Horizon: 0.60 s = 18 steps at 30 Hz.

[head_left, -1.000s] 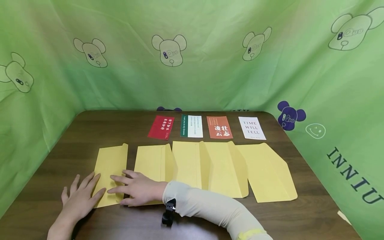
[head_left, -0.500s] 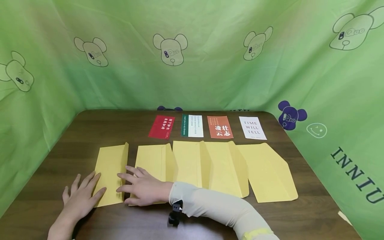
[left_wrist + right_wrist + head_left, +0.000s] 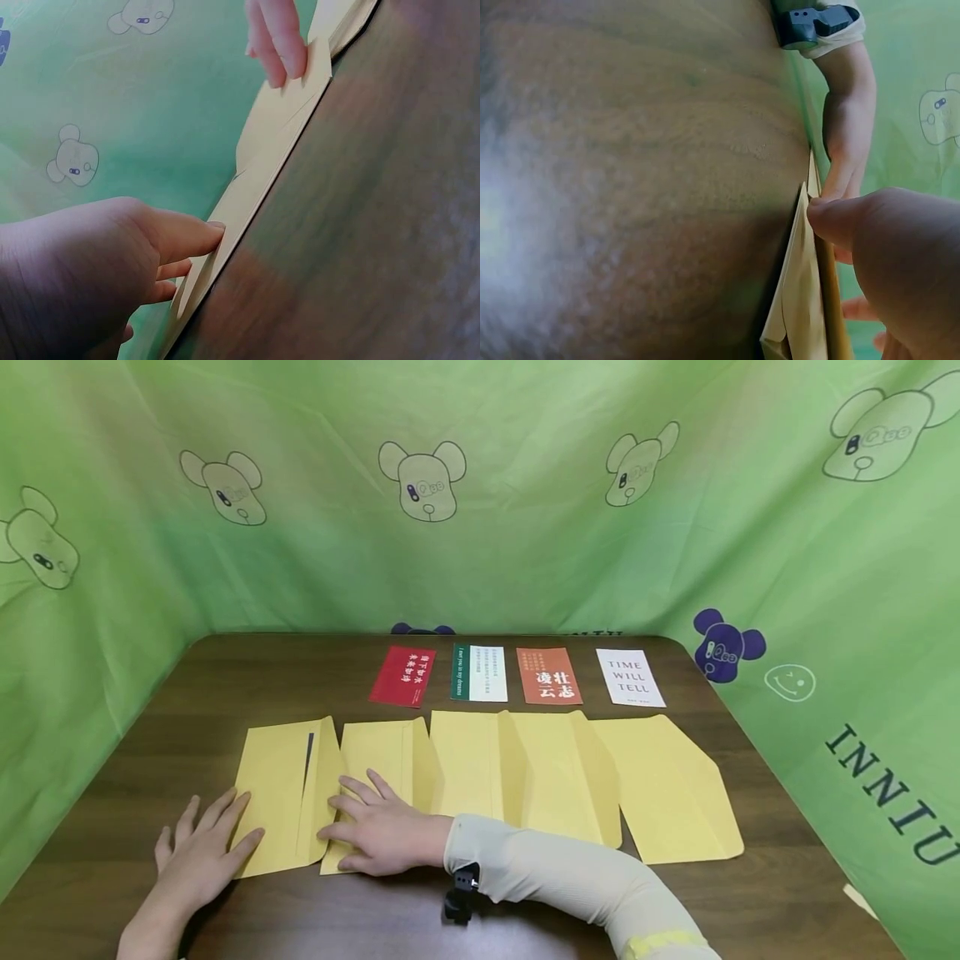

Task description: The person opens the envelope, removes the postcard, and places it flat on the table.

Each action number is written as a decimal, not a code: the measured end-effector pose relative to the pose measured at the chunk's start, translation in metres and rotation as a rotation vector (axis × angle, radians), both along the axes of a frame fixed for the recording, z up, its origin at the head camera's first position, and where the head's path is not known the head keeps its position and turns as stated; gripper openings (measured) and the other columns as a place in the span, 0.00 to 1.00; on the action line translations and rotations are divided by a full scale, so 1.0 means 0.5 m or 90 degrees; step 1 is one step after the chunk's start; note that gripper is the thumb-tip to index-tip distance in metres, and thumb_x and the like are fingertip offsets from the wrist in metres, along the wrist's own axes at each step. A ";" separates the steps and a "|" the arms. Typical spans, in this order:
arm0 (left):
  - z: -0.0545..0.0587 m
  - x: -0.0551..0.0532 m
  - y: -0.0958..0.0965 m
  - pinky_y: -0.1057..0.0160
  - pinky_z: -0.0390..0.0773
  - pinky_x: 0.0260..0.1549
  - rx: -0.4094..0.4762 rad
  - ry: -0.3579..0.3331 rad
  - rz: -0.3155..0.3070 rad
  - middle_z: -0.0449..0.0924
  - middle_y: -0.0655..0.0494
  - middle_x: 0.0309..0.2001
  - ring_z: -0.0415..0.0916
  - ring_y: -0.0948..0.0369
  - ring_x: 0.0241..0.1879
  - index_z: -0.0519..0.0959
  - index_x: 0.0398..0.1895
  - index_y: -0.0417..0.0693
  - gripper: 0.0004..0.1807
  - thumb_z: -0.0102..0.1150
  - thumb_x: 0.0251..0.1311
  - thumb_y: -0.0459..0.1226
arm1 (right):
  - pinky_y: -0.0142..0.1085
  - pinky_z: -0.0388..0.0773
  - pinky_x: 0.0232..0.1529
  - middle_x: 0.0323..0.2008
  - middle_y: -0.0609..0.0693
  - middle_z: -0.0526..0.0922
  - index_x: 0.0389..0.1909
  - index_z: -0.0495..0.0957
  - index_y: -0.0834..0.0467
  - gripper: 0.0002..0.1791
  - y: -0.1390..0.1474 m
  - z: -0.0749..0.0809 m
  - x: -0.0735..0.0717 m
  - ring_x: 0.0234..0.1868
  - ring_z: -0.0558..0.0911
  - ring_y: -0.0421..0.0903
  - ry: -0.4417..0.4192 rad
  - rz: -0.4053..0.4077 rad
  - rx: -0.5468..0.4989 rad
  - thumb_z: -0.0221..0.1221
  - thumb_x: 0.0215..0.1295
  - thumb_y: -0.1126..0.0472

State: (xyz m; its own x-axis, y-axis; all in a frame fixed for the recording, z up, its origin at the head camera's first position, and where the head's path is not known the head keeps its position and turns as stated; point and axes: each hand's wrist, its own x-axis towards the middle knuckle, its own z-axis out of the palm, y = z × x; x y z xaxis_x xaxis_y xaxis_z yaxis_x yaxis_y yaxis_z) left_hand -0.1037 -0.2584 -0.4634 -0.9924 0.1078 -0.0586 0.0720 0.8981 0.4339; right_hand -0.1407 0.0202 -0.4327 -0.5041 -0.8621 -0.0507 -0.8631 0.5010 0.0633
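Observation:
My left hand (image 3: 198, 852) lies with spread fingers on the left edge of the leftmost yellow envelope (image 3: 270, 785). That envelope's flap (image 3: 325, 777) is unfolded to the right, its edge overlapping the second envelope (image 3: 375, 752). A narrow dark slit (image 3: 307, 760) shows at the mouth. With fingers extended, my right hand (image 3: 386, 831) reaches over the second envelope, fingertips at the flap's outer edge. The left wrist view has my left thumb (image 3: 199, 234) pressing on the envelope. In the right wrist view, my right thumb (image 3: 836, 217) is against the yellow paper (image 3: 806, 277).
Three more yellow envelopes, the third (image 3: 465, 768), fourth (image 3: 551, 777) and rightmost (image 3: 675, 793), continue the row with flaps unfolded. Behind them lie a red card (image 3: 401, 689), a green-and-white card (image 3: 487, 672), an orange card (image 3: 547, 664) and a white card (image 3: 626, 693). A green printed curtain (image 3: 525, 568) surrounds the table (image 3: 187, 693).
The leftmost envelope's flap has swung from folded over, through standing up, to lying unfolded on the right, exposing the slit. My right hand has moved right with it; my left hand stays put.

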 end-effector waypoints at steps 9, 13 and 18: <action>-0.001 0.002 0.000 0.19 0.34 0.55 0.006 0.001 -0.001 0.50 0.35 0.74 0.32 0.28 0.71 0.56 0.76 0.40 0.39 0.43 0.74 0.57 | 0.54 0.50 0.73 0.70 0.48 0.67 0.68 0.71 0.38 0.25 0.003 -0.005 -0.009 0.76 0.55 0.51 -0.041 0.020 0.016 0.49 0.75 0.39; 0.000 0.002 0.000 0.19 0.34 0.55 0.008 0.003 -0.001 0.50 0.35 0.74 0.32 0.28 0.71 0.56 0.76 0.40 0.39 0.42 0.74 0.57 | 0.55 0.52 0.72 0.68 0.48 0.68 0.67 0.73 0.39 0.24 -0.001 -0.004 -0.019 0.74 0.59 0.52 -0.062 0.026 0.007 0.48 0.75 0.40; 0.000 0.001 0.001 0.19 0.35 0.55 0.010 0.001 0.000 0.50 0.35 0.74 0.33 0.28 0.71 0.56 0.76 0.40 0.39 0.42 0.74 0.57 | 0.55 0.53 0.71 0.66 0.48 0.69 0.66 0.73 0.40 0.23 -0.007 -0.001 -0.029 0.74 0.60 0.50 -0.095 0.023 0.008 0.48 0.76 0.40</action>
State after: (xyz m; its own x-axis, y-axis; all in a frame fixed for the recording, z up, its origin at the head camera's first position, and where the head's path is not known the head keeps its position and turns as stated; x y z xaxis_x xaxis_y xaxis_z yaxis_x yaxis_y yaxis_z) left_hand -0.1030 -0.2580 -0.4635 -0.9925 0.1090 -0.0546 0.0732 0.8908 0.4484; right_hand -0.1550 0.0170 -0.4333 -0.4595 -0.8781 -0.1337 -0.8805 0.4701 -0.0615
